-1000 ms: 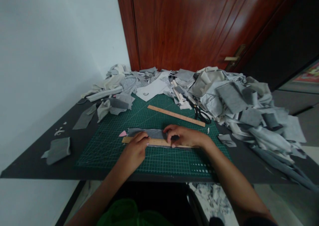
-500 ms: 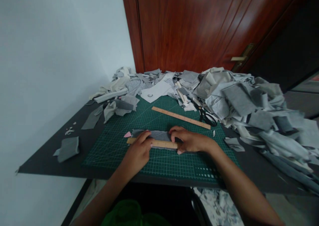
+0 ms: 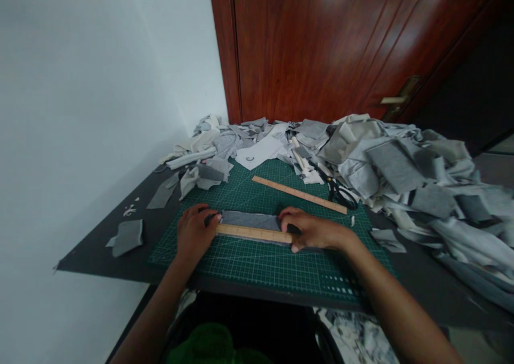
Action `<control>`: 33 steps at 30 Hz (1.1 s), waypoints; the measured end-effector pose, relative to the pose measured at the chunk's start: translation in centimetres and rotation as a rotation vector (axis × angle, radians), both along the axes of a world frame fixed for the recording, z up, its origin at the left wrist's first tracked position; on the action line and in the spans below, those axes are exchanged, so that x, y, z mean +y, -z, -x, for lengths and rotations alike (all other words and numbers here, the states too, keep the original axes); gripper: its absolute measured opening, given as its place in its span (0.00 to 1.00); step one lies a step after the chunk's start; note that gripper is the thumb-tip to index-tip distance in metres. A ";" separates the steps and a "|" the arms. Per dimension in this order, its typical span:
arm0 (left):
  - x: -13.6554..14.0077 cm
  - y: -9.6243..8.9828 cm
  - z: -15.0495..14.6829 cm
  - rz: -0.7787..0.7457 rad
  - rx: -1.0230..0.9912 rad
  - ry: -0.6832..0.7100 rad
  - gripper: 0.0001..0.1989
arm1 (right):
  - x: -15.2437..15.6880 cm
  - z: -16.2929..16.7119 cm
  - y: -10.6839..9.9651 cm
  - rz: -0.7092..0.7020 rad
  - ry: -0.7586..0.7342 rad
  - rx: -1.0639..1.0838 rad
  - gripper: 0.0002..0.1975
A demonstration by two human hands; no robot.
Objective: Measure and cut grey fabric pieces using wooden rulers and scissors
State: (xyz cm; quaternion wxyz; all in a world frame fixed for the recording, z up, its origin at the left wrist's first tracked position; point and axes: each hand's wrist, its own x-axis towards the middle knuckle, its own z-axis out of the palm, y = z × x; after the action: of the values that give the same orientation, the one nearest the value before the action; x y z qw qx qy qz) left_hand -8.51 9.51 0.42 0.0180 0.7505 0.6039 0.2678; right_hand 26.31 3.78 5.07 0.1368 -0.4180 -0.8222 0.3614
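Observation:
A wooden ruler (image 3: 252, 233) lies lengthwise over a strip of grey fabric (image 3: 251, 220) on the green cutting mat (image 3: 257, 267). My right hand (image 3: 311, 229) grips the ruler's right end, its bent fingers on the far side and its thumb on the near side, pressing it onto the cloth. At the left end of the strip is my left hand (image 3: 196, 231), thumb and fingers curled together beside the ruler's tip. What those fingertips hold, if anything, is too small to make out. The pink piece of tailor's chalk is hidden.
A second wooden ruler (image 3: 299, 194) lies farther back on the mat, near black-handled scissors (image 3: 341, 194). Heaped fabric scraps (image 3: 395, 166) fill the right and back of the dark table (image 3: 96, 259). A folded grey piece (image 3: 128, 237) lies at the left. Behind stands a wooden door (image 3: 305, 48).
My left hand has slid left off the ruler to the strip's left end, covering where the pink chalk lay. My right hand keeps its hold. The whole view has shifted slightly.

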 end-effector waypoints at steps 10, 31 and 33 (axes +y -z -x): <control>2.4 0.7 2.4 0.042 -0.070 0.268 0.19 | 0.7 -0.2 0.4 -0.034 -0.009 -0.025 0.22; -6.3 0.2 -11.5 -0.155 -0.503 0.464 0.33 | -0.7 2.9 -0.4 -0.076 0.055 0.375 0.17; -6.2 0.5 -11.9 -0.149 -0.538 0.464 0.33 | -0.5 3.9 0.5 -0.018 0.096 0.487 0.16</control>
State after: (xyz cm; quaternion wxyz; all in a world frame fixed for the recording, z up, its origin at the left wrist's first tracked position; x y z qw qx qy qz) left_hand 3.35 3.28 -0.07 0.1819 0.7695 0.3699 0.4879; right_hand 22.45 3.30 4.54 0.3517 -0.3560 -0.7472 0.4374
